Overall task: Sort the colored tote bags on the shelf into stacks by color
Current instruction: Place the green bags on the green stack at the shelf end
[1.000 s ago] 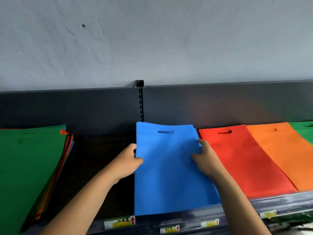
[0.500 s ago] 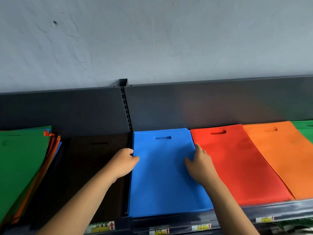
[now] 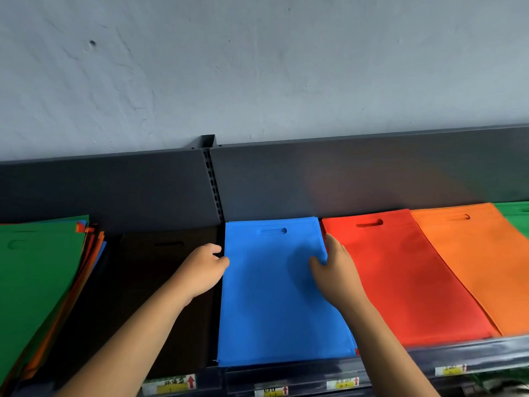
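Observation:
A blue tote bag stack [image 3: 274, 305] lies flat in the middle of the shelf. My left hand [image 3: 203, 270] is at its left edge, fingers curled down into the gap beside the black stack [image 3: 160, 287] and thumb on the blue top. On the stack's right edge rests my right hand [image 3: 336, 270], with fingers straight along the seam next to the red stack [image 3: 400, 276] and thumb on the blue fabric. An orange stack [image 3: 481, 262] and a green stack [image 3: 515, 219] follow to the right. At far left is a mixed pile [image 3: 37, 282] with green on top and orange and blue edges showing.
A dark back panel [image 3: 357, 179] with a slotted upright [image 3: 213, 184] closes the shelf behind the bags. The front rail [image 3: 472, 356] carries yellow price labels [image 3: 343, 383]. A grey wall rises above.
The blue bags, raised and tilted a second ago, now lie flat and squared on the shelf. Both hands have stayed at the stack's side edges.

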`<action>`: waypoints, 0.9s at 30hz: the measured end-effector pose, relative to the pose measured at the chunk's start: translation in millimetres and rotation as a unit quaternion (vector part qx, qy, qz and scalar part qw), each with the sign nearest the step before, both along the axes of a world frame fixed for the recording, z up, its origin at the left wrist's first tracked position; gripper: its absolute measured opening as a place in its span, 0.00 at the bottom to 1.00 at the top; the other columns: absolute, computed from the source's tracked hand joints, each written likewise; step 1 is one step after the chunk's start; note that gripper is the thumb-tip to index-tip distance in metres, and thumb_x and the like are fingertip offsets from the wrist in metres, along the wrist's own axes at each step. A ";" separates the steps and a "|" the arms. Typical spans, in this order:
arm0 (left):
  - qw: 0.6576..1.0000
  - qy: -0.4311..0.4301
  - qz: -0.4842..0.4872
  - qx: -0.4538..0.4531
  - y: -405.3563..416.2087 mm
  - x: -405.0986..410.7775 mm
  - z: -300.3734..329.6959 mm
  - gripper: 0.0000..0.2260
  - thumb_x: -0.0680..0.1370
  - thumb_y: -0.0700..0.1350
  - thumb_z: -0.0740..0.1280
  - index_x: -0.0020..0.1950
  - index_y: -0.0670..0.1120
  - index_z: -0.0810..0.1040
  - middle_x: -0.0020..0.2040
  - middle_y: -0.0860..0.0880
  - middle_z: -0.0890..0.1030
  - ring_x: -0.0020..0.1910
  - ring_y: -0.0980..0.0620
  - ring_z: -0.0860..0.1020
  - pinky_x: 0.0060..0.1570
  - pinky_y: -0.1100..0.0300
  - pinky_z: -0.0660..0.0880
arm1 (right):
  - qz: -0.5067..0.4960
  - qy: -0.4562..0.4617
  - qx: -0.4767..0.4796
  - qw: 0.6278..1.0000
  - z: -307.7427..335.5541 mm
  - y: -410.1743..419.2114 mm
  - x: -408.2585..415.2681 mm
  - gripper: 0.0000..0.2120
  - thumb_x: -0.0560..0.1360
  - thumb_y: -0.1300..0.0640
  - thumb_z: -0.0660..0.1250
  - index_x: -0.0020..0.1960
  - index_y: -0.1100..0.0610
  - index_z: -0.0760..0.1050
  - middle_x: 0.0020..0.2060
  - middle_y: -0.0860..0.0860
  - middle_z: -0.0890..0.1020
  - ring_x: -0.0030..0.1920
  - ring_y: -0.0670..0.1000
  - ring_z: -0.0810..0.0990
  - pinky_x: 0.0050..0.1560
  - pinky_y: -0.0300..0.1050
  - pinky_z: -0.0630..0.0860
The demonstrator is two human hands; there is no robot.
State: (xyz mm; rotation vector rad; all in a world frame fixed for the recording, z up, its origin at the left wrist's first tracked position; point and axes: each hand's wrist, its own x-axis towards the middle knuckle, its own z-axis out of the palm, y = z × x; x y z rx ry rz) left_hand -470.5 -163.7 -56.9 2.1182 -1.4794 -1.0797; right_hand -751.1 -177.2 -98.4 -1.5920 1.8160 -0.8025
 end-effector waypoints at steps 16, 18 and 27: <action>0.992 -0.057 0.057 -0.098 47.5 127.0 16.4 0.17 0.83 0.49 0.65 0.72 0.51 0.75 0.61 0.53 0.80 0.57 0.55 0.80 0.56 0.57 0.77 | 0.093 -0.024 0.018 0.995 2.4 13.2 134.4 0.18 0.83 0.55 0.67 0.71 0.53 0.75 0.63 0.48 0.79 0.61 0.49 0.79 0.58 0.51 0.81; 0.985 -0.110 0.059 -0.120 59.9 162.6 21.2 0.17 0.83 0.49 0.65 0.71 0.50 0.76 0.62 0.52 0.80 0.56 0.55 0.79 0.52 0.59 0.74 | 0.102 -0.023 0.013 0.994 6.1 15.4 169.2 0.17 0.82 0.56 0.68 0.70 0.54 0.76 0.62 0.49 0.79 0.60 0.50 0.80 0.59 0.51 0.80; 0.945 -0.293 0.044 -0.140 119.0 320.1 42.5 0.19 0.83 0.50 0.65 0.72 0.47 0.74 0.65 0.46 0.75 0.54 0.48 0.80 0.55 0.52 0.77 | 0.192 -0.022 0.007 0.981 15.2 53.4 326.0 0.17 0.82 0.53 0.69 0.71 0.52 0.76 0.61 0.48 0.80 0.58 0.46 0.79 0.62 0.42 0.75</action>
